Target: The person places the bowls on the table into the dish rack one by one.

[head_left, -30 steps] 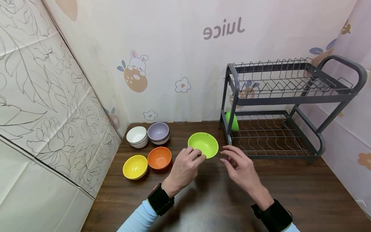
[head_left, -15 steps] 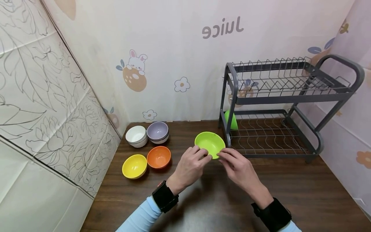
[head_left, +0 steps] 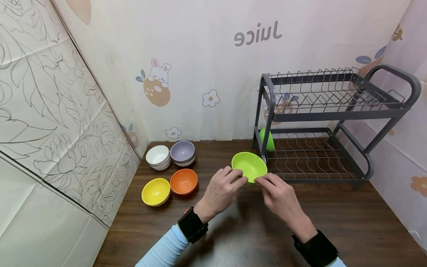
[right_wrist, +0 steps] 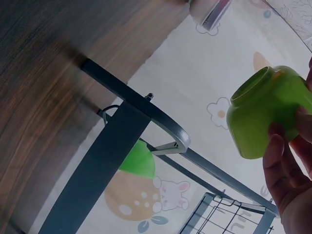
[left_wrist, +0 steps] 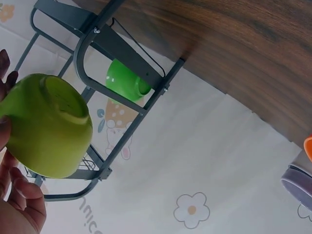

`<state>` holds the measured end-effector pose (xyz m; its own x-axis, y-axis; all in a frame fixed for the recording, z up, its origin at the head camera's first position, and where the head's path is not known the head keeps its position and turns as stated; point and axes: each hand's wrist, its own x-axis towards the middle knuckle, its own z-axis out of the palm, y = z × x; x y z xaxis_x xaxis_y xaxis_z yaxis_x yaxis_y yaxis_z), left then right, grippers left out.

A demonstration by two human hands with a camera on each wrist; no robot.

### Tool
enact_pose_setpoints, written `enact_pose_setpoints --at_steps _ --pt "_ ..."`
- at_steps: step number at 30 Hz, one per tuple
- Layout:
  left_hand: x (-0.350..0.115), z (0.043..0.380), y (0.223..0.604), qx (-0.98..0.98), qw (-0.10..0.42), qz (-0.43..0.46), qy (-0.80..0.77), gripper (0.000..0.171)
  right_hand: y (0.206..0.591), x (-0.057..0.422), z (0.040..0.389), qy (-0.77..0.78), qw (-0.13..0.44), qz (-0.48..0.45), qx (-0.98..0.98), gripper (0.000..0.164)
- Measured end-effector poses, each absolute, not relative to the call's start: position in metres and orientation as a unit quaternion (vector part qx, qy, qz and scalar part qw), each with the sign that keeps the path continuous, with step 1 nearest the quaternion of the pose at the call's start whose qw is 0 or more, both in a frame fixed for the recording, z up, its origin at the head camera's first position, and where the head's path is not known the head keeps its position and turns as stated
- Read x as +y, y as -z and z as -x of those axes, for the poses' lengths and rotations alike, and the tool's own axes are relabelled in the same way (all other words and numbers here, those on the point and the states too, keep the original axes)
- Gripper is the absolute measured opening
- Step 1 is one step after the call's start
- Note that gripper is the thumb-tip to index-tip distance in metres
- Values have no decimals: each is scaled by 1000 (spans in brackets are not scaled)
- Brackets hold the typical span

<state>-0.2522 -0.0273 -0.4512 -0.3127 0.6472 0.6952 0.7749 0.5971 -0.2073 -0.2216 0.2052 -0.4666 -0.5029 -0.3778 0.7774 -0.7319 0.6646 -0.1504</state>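
A second earlier, only the left hand [head_left: 221,189] had the lime green bowl [head_left: 249,167], and the right hand [head_left: 280,196] was just beside it, not touching. Half a second later, the right fingers were at the bowl's edge. Now both hands pinched the rim on the side near the person, with a small gap between the hands. The bowl had moved to the right too, closer to the front left corner of the dish rack [head_left: 333,116]. It was up in the air over the brown table [head_left: 240,237], near the rack but outside it. The bowl was round, smooth and a bit shiny. It was tipped, so its open top faced the person and its bottom faced away. The inside was bright yellow-green, and the outside looked darker in the wrist views. On the bottom there was a raised ring to stand on. The other things had not moved. A green bowl [head_left: 268,140] leaned on its side at the left end of the rack's low shelf. A yellow bowl [head_left: 155,192] sat near the table's left edge, next to an orange bowl [head_left: 184,181]. Behind them, near the back left corner, were the white bowls [head_left: 158,157] and a purple bowl [head_left: 182,151] on top of another bowl.
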Motion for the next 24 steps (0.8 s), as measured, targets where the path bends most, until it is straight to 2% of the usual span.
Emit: enact_pose_setpoints --at_steps 1,5,6,14,24 --pt "-27 253 451 -805 387 441 89 22 467 206 221 -239 375 -330 -833 15" --pt "-25 255 451 -798 391 442 122 30 470 208 218 -254 382 -313 -832 48" --pt "-24 256 452 -797 391 442 131 33 471 208 217 -257 385 -308 -831 50" --pt "-19 257 457 -788 382 449 179 52 470 222 210 -267 416 -264 -828 48" --pt "-7 259 469 -806 360 446 146 48 471 237 211 -295 462 -209 -809 42"
